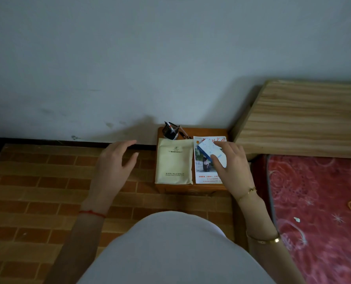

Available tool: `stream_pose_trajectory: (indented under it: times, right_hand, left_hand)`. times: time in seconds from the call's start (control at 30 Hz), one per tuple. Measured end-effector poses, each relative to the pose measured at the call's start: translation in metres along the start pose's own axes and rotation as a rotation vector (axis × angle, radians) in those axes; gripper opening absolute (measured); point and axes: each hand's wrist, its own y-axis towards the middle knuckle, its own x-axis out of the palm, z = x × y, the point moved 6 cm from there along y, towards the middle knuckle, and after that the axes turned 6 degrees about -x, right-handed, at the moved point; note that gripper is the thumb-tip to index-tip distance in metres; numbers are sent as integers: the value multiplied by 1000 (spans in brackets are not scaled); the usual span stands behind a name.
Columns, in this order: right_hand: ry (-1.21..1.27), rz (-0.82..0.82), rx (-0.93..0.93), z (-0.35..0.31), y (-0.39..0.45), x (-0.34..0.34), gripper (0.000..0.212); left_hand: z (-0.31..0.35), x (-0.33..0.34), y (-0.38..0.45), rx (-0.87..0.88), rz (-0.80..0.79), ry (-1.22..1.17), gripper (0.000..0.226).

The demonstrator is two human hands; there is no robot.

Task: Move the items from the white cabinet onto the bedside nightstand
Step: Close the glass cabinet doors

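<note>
From the head view, your right hand [231,162] grips the blue-and-white box [211,153] over the flyer [203,160] on the nightstand [191,188] — your left hand [114,160] hovers apart, fingers relaxed, holding nothing, left of the cream packet [173,161].

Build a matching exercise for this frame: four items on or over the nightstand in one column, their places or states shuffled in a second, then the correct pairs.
Items:
1. cream envelope
2. printed flyer
3. blue and white box
4. pen holder

Places or states:
A. at the back left corner of the nightstand, pens sticking out
B. in the grip of the right hand, above the flyer
C. lying flat on the nightstand's left half
D. lying flat on the nightstand's right half, partly covered

Pairs: 1-C, 2-D, 3-B, 4-A

The left hand holds nothing.
</note>
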Motion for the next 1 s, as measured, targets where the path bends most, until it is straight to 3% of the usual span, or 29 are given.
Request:
stream_pose_trajectory:
  times: [0.57,1.0]
  right_hand:
    - [50,-156,-180,-13,12,16,34]
    - [90,-348,-430,-111,17,64,36]
  left_hand:
    - [-4,-25,-83,-237,183,-68,37]
    - [-54,-67,-170,-454,388,-27,36]
